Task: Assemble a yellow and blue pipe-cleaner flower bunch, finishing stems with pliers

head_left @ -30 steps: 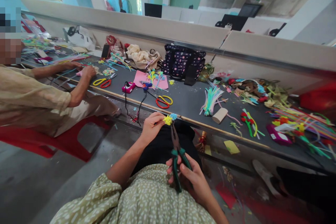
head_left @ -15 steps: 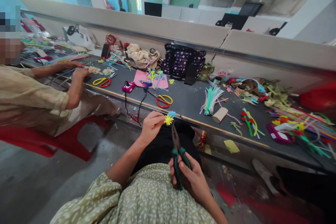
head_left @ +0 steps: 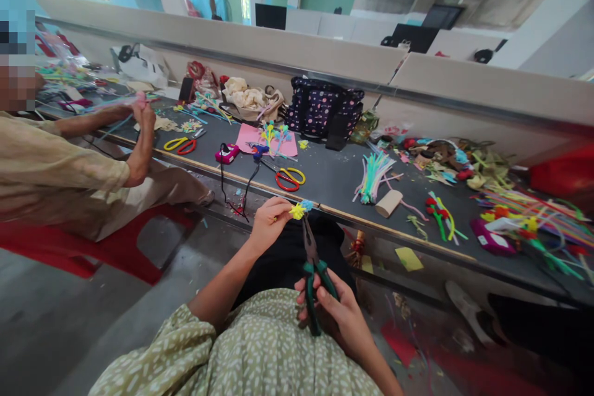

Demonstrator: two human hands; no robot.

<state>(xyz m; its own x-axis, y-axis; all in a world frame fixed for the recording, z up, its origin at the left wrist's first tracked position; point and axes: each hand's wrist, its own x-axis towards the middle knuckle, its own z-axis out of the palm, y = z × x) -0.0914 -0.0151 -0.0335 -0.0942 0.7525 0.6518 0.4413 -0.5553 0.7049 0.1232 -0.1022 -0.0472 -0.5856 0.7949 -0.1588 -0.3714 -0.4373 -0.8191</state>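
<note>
Between the fingertips of my left hand (head_left: 269, 223) is a small fuzzy pipe-cleaner flower (head_left: 297, 211), yellow with a blue tuft at its right end. My right hand (head_left: 336, 303) is closed around the dark green handles of long-nosed pliers (head_left: 312, 253). The tips of the pliers point up and reach the underside of the flower; whether the jaws grip it I cannot tell. Just beyond, on the table, lie scissors (head_left: 289, 179) with one red and one yellow handle.
A blue glue gun (head_left: 260, 150) and pink paper (head_left: 244, 135) lie on the dark table (head_left: 325, 176). Pipe cleaners (head_left: 372, 176) stand bundled right of centre, near a cardboard tube (head_left: 388, 203). A patterned bag (head_left: 320, 108) stands behind. A co-worker (head_left: 60, 173) sits at left.
The flower has turned slightly in my left fingers, its blue tuft now lower and further right. The co-worker's hands have risen. My pliers have barely moved.
</note>
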